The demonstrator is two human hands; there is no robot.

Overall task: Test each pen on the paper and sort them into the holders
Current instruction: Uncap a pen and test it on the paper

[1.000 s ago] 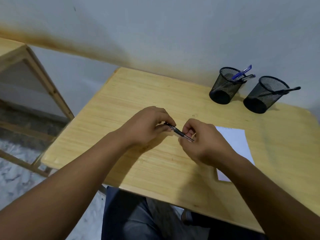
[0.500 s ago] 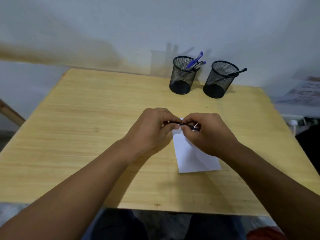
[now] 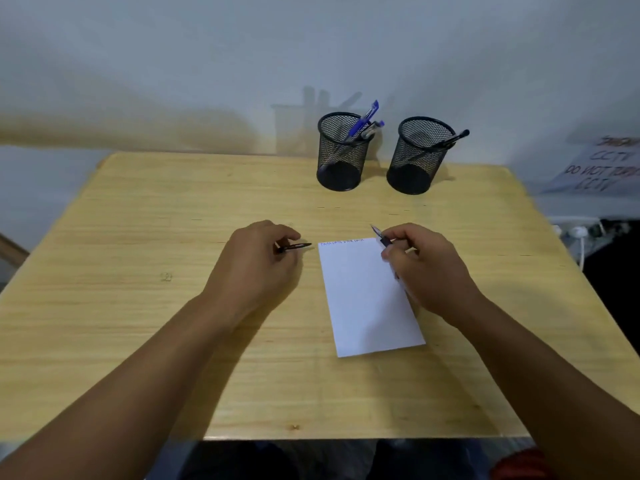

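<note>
A white paper lies on the wooden table, with a line of small writing along its top edge. My right hand grips a pen whose tip points up-left, over the paper's top right corner. My left hand sits left of the paper and holds the black pen cap. Two black mesh holders stand at the back: the left holder has blue pens in it, the right holder has a black pen.
A pale wall rises right behind the holders. A handwritten sign hangs at the right, with white cables and plugs below it off the table's right edge. My dark-clothed legs show under the near edge.
My hands have pulled apart: the cap came off the pen and stays in my left hand, the pen in my right. My view swung right and now centres on the paper and holders.
</note>
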